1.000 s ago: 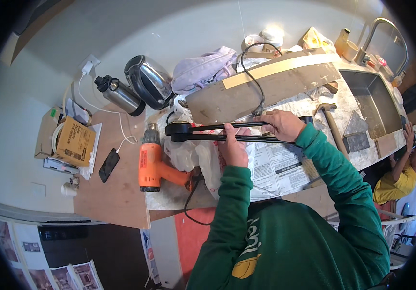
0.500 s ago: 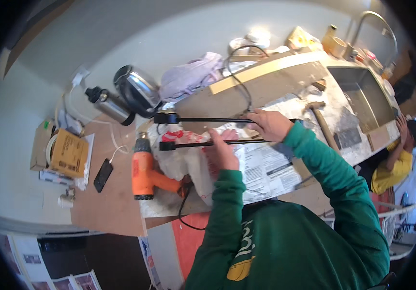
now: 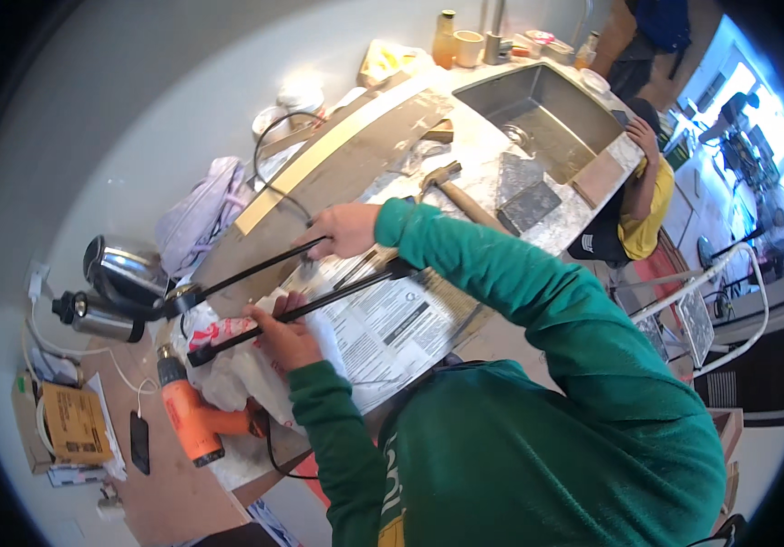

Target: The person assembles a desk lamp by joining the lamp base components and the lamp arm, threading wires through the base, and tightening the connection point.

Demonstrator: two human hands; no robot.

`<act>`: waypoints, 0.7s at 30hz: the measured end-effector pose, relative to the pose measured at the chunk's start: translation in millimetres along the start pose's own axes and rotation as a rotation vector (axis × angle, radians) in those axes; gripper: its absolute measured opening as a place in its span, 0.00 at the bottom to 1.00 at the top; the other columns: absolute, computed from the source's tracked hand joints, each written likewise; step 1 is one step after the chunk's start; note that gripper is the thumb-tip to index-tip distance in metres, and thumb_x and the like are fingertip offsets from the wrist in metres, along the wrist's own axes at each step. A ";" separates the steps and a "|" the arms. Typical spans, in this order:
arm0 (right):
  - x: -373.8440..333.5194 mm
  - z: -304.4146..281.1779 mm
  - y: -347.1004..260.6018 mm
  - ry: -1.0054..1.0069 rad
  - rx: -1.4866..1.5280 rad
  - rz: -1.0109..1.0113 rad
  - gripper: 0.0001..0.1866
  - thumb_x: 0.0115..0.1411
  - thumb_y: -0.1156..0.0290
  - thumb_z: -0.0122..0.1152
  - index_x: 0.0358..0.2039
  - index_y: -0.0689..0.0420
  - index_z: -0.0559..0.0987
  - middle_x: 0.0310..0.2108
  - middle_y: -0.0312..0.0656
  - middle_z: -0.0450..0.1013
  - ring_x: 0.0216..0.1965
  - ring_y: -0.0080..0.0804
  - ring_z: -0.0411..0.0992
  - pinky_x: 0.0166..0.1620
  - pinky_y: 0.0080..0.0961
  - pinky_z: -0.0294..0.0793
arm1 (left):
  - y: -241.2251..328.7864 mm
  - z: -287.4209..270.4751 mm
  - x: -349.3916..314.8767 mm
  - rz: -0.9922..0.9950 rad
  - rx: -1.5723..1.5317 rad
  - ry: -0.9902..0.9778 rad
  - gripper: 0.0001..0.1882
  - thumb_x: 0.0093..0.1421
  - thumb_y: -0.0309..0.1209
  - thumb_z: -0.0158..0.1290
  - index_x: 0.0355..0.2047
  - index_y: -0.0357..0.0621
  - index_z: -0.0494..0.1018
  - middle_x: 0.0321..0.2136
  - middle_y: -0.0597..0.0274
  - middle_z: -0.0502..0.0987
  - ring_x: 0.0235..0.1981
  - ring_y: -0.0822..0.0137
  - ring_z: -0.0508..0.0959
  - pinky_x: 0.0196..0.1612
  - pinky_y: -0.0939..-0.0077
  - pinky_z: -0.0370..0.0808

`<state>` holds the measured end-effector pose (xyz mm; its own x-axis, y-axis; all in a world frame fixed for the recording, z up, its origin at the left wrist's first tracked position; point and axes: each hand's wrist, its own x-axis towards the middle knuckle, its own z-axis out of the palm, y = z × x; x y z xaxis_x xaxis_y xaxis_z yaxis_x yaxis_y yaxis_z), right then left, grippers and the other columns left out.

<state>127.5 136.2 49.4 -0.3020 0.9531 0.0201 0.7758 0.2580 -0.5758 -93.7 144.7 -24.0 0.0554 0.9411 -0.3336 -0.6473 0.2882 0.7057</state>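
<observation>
Two long, thin black bars with thick dark ends lie roughly side by side, slanting up to the right; I cannot make out what tool they belong to. My right hand [image 3: 346, 230] closes on the right end of the upper black bar [image 3: 260, 267]. Lower and to the left, my left hand [image 3: 287, 339] has its thumb and fingers on either side of the lower black bar [image 3: 342, 294]. A white plastic bag with red print [image 3: 237, 387] and printed paper sheets [image 3: 401, 324] lie beneath. An orange heat gun [image 3: 193, 419] rests just left of the bag.
Beyond my right forearm lie a hammer [image 3: 467, 199] and a dark block [image 3: 529, 207]. A sink [image 3: 547, 118] is set in the far right worktop. A kettle [image 3: 128, 269], flask [image 3: 105, 316] and phone [image 3: 139, 442] stand or lie at left. A person in yellow [image 3: 643, 219] is at the right.
The view has swung right, so the worktop appears shifted left. The bars have gone from nearly level to slanted, with both hands still on them.
</observation>
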 end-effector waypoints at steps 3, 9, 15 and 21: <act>-9.4 -5.2 -27.2 0.081 -0.127 0.090 0.22 0.58 0.58 0.57 0.53 0.46 0.74 0.42 0.51 0.71 0.44 0.51 0.71 0.47 0.41 0.70 | -1.1 -6.4 3.5 -0.001 0.017 -0.042 0.30 0.61 0.55 0.47 0.41 0.35 0.62 0.29 0.52 0.74 0.34 0.56 0.77 0.45 0.57 0.77; -12.5 6.3 -37.1 0.155 -0.269 0.090 0.22 0.55 0.59 0.60 0.52 0.41 0.75 0.40 0.46 0.69 0.43 0.46 0.71 0.45 0.41 0.70 | -0.9 1.1 -4.7 0.071 0.043 0.003 0.29 0.61 0.58 0.46 0.32 0.40 0.61 0.30 0.51 0.74 0.34 0.55 0.77 0.43 0.59 0.76; -8.2 15.5 -18.2 0.148 -0.215 0.034 0.25 0.53 0.61 0.62 0.53 0.42 0.74 0.38 0.47 0.69 0.42 0.48 0.70 0.44 0.40 0.71 | -4.7 -33.8 18.3 0.004 -0.114 -0.133 0.20 0.66 0.49 0.41 0.35 0.42 0.63 0.37 0.46 0.76 0.40 0.49 0.78 0.49 0.51 0.75; -27.5 9.9 5.2 0.172 -0.183 0.021 0.27 0.53 0.64 0.61 0.55 0.49 0.72 0.39 0.49 0.69 0.42 0.49 0.71 0.45 0.40 0.71 | 0.9 -24.5 4.0 -0.051 -0.166 -0.123 0.20 0.67 0.47 0.42 0.35 0.41 0.68 0.35 0.50 0.76 0.41 0.50 0.77 0.49 0.54 0.75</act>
<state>134.3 109.8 37.8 -0.1985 0.9674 0.1574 0.8729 0.2475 -0.4204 -112.7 144.4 -40.0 0.1772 0.9433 -0.2806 -0.7572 0.3128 0.5734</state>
